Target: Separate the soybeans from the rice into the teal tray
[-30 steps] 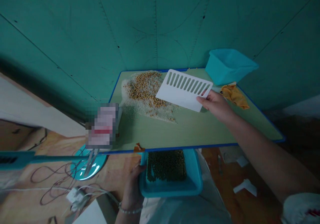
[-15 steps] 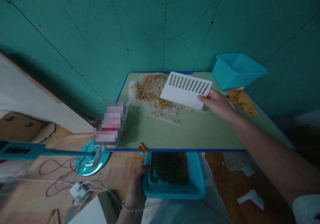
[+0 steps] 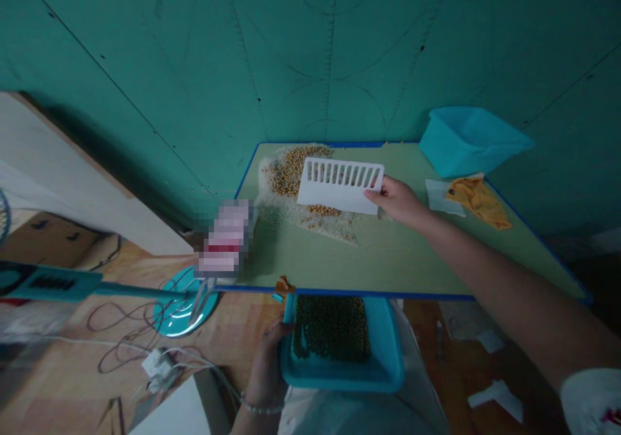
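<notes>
My right hand (image 3: 395, 197) grips one end of a flat white plastic scraper (image 3: 334, 195) with a row of slots along its far edge. The scraper hangs over a spread of yellow beans (image 3: 286, 171) and fine pale grains (image 3: 272, 208) on the table (image 3: 398, 254); whether it touches them I cannot tell. Below the table's front edge, my left hand (image 3: 274, 344) holds the left rim of a blue tray (image 3: 385, 351), its fingertips partly hidden. Dark green beans (image 3: 330, 328), with some yellowish ones at the right, lie in the tray.
At the back right stands a blue bin (image 3: 470, 144) beside a yellow cloth (image 3: 478, 202) and a white sheet (image 3: 441, 197). A pixelated pinkish item (image 3: 226, 237) is at the table's left edge. A blue fan-like stand (image 3: 187, 305) and cables (image 3: 160, 370) are on the floor.
My right hand has shifted left with the scraper, which now covers more of the beans and lies more level. My left hand still holds the tray. The view has turned slightly.
</notes>
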A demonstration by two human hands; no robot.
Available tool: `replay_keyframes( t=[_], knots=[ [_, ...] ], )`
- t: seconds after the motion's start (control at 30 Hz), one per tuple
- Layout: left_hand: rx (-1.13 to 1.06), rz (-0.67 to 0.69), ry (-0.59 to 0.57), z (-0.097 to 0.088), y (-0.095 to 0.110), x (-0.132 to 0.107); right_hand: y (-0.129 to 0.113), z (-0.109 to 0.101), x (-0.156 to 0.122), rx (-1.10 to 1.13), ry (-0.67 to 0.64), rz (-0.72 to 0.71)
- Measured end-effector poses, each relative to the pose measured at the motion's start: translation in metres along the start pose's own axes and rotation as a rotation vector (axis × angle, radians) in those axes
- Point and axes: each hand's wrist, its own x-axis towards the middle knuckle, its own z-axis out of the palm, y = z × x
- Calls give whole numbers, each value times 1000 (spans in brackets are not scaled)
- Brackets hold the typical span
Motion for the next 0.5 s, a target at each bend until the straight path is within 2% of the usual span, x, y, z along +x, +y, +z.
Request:
replay_keyframes(
  t=[0.13,0.27,0.5],
  knots=[
    [25,-42,27,2,-2,5,-3,-5,-10,36,-50,37],
    [48,-67,38,1,-5,7,-4,-9,-12,50,-45,58],
    [86,-77,12,2,1,16,1,-2,-16,81,-118,76]
  ],
)
